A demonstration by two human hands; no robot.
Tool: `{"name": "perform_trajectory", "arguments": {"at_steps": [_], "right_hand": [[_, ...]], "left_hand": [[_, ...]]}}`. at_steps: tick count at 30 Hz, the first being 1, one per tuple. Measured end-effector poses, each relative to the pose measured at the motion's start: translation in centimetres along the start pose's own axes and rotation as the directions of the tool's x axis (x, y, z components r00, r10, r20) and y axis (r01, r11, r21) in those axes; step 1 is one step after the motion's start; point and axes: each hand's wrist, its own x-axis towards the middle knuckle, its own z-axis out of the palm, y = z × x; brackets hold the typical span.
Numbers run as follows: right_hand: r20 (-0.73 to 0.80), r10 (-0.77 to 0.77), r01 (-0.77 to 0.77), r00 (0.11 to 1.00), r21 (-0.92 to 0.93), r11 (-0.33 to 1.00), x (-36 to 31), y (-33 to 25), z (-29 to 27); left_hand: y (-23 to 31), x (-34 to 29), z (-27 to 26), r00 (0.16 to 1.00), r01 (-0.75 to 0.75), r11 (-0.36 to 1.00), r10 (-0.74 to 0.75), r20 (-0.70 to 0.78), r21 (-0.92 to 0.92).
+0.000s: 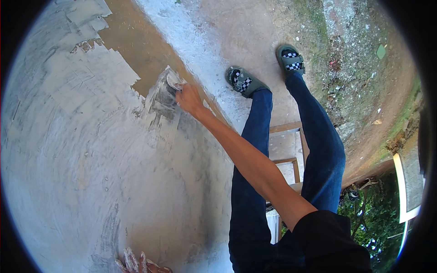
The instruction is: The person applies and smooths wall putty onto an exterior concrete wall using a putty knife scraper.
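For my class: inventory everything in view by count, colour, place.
Wall: 1, grey-white, left
Strip: 1, brown, upper left
Scraper: 1, grey, on wall
Floor: 1, pale, upper middle
Ground: 1, brown, right
Wooden frame: uncounted, brown, mid-right
Scrap: 1, green, upper right
Foliage: uncounted, green, lower right
Panel: 1, grey, right
Shoes: 2, grey-green, upper middle
Socks: 2, black-white, in shoes
Jeans: 1, blue, lower middle
Sleeve: 1, black, lower right
Left hand: 1, whitened, lower left
Right hand: 1, bare, holding scraper
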Motion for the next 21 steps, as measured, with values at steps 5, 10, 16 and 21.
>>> {"name": "perform_trajectory", "arguments": {"at_steps": [5, 10, 16, 21], "right_hand": [[0.298, -0.094, 0.000, 0.950, 0.302, 0.953, -8.2, -12.7, -6.5], [0.074, 0.154, -0.170, 0.985, 0.361, 0.917, -2.7, -7.6, -6.5], [0.289, 0.072, -0.157, 0.955, 0.283, 0.946, -7.3, -6.1, -3.3], [0.345, -0.027, -0.157, 0.938, 0.494, 0.855, -11.3, -10.9, -7.4]], "left_hand": [[-0.9, -0.2, -1.2, 0.999, 0.033, 0.999, -0.033, 0.039, 0.017], [-0.7, 0.0, -1.0, 1.000, -0.002, 0.999, 0.002, 0.016, -0.033], [-2.6, -1.5, -1.3, 0.985, -0.105, 0.995, 0.103, 0.142, 0.002], [-2.6, -1.6, -2.2, 0.993, -0.024, 0.999, 0.019, 0.115, 0.044]]}}
